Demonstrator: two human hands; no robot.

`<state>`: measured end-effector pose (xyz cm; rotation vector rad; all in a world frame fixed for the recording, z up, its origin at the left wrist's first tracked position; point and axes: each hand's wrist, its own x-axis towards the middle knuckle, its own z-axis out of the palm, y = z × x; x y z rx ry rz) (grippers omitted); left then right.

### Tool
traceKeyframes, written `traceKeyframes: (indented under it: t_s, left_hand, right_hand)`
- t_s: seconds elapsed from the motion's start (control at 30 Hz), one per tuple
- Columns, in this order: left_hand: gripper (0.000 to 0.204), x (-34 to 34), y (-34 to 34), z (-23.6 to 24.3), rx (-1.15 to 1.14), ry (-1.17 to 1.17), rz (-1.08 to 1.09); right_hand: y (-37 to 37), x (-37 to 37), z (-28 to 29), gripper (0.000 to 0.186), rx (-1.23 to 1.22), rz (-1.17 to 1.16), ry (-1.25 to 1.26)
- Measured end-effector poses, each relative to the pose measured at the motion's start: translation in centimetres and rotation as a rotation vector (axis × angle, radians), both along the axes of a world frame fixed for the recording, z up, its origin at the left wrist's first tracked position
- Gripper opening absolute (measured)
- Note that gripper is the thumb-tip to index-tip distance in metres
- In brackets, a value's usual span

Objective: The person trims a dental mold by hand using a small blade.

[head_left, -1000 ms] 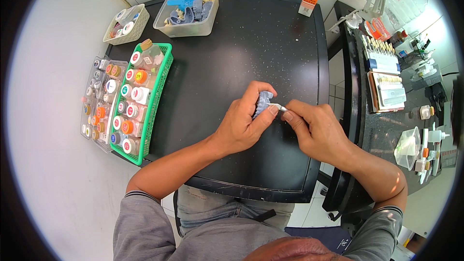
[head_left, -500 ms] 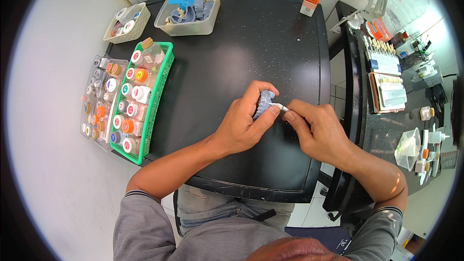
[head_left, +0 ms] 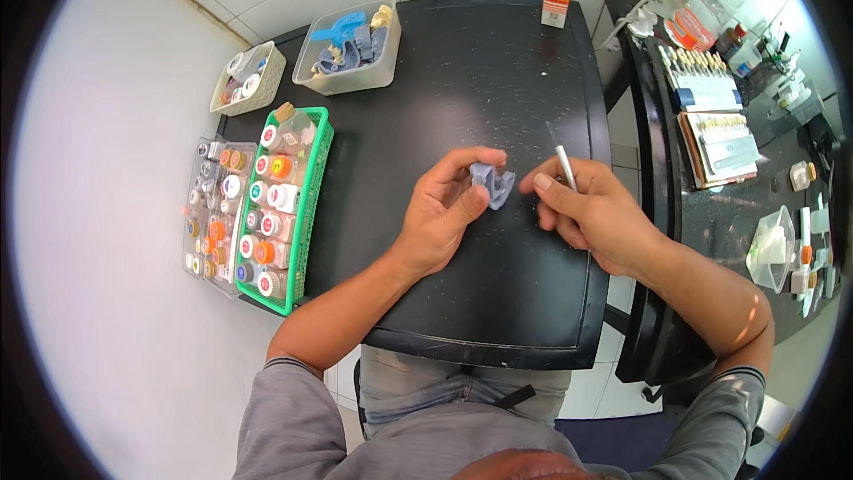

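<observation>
My left hand (head_left: 446, 206) pinches a small blue-grey dental model (head_left: 494, 185) between thumb and fingers, with its curved arch tilted up. It is held above the black tabletop near the middle. To the right of it, my right hand (head_left: 588, 206) is closed on a slim tool with a silver handle (head_left: 565, 167). Its thin, pointed tip sticks up and away, and I cannot make out the exact shape of that tip. A short gap separates the tool and right fingers from the model.
A green basket (head_left: 313, 191) and a clear tray (head_left: 197, 231) of small jars line the left. Behind stand a cream basket (head_left: 263, 93), a tub (head_left: 355, 80) of dental models and an orange-and-white box (head_left: 556, 2). Tooth shade guides (head_left: 702, 93) lie on the right-hand counter (head_left: 702, 222).
The model has been turned in my left hand, so its open arch shows. My right hand has moved away from it, with the tool now pointing up. The whole view has shifted slightly.
</observation>
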<state>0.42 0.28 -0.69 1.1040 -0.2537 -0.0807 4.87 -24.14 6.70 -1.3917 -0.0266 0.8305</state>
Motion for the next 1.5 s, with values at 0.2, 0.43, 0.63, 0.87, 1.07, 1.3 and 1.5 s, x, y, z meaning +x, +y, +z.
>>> traceKeyframes:
  t_s: [0.2,0.43,0.63,0.87,1.07,1.3,1.5]
  left_hand:
    - [0.035,0.2,0.4,-1.2,0.041,-0.222,-0.029]
    - [0.036,0.0,-0.2,-0.3,0.120,-0.188,-0.115]
    - [0.065,-0.4,-0.5,0.6,-0.031,-0.040,-0.201]
    - [0.098,-0.7,-0.9,1.2,-0.003,0.123,-0.163]
    - [0.097,-0.7,-0.9,0.9,0.020,0.110,-0.179]
    - [0.089,-0.4,-0.8,0.1,0.006,0.095,-0.173]
    - [0.077,-0.4,-0.6,-0.2,0.001,0.021,-0.204]
  right_hand:
    - [0.2,0.2,1.0,0.029,0.061,-0.058,0.040]
    - [-0.1,0.6,0.0,0.026,0.033,-0.120,-0.261]
    - [0.1,0.5,-0.2,0.020,0.086,-0.107,-0.295]
    - [0.1,0.7,-0.6,0.017,0.081,-0.101,-0.323]
    - [0.0,0.8,-0.6,0.016,0.049,-0.080,-0.358]
    - [0.0,0.7,-0.4,0.016,0.020,-0.084,-0.371]
    - [0.1,0.7,-0.7,0.017,0.004,-0.081,-0.393]
